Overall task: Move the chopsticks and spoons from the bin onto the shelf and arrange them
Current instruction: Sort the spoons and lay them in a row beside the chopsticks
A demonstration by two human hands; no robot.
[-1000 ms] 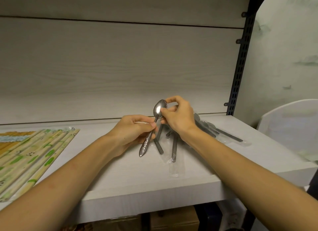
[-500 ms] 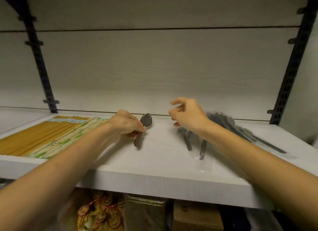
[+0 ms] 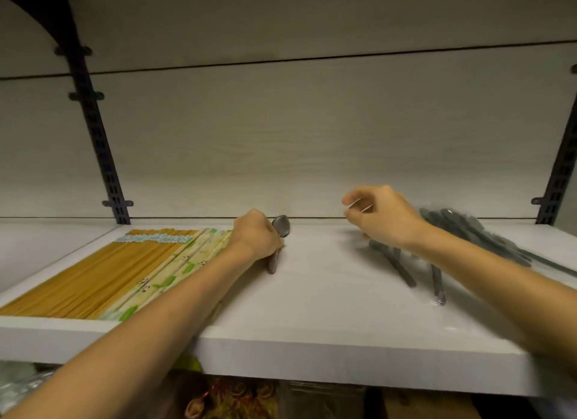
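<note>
On the white shelf (image 3: 312,297), just right of the chopsticks (image 3: 103,272), the left hand (image 3: 254,239) grips a spoon (image 3: 278,236) worth laying flat and parallel, while the half-curled, empty right hand (image 3: 382,214) hovers above wrapped spoons (image 3: 406,270).

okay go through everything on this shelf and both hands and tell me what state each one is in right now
Left hand: closed on a spoon.
Spoon: gripped, handle tip down on the shelf.
Right hand: open, empty, above wrapped spoons.
Wrapped spoons: lying loose in plastic.
Chopsticks: laid flat in rows.
Shelf: partly filled.
</note>
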